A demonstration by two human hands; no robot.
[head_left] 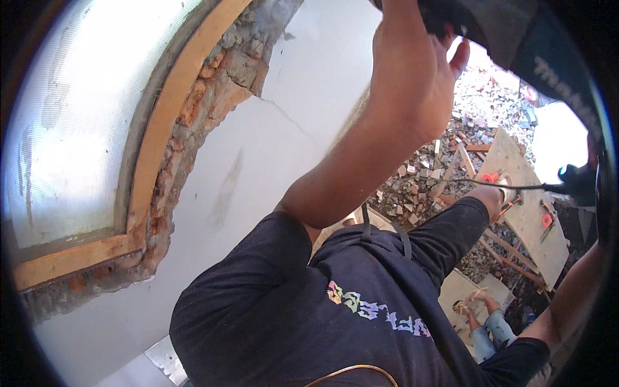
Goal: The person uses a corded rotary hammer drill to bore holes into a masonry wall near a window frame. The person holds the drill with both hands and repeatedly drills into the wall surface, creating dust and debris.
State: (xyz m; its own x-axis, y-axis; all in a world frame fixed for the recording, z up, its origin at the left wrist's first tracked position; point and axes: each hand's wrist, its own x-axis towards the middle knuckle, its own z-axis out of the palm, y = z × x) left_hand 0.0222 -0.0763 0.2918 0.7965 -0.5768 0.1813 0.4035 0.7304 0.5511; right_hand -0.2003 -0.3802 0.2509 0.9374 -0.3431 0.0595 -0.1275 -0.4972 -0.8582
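Note:
My left arm reaches up and forward, and my left hand (435, 84) is at the top of the view, its fingers curled against a dark teal power tool (548, 45) with pale lettering. Part of its grip is hidden behind the tool. My right forearm (577, 293) runs up along the right rim toward the tool's black rear part (577, 184). The fingers of my right hand are lost in the dark edge. A thin black cable (509, 186) crosses leftward from that rear part.
A wood-framed window (71, 129) stands left in broken brickwork (193, 109), beside a white wall (245, 168). Brick rubble (412, 187) covers the ground below. Hand tools with orange and red parts (547, 220) lie on a plywood board (525, 187). Another person's legs (493, 329) show lower right.

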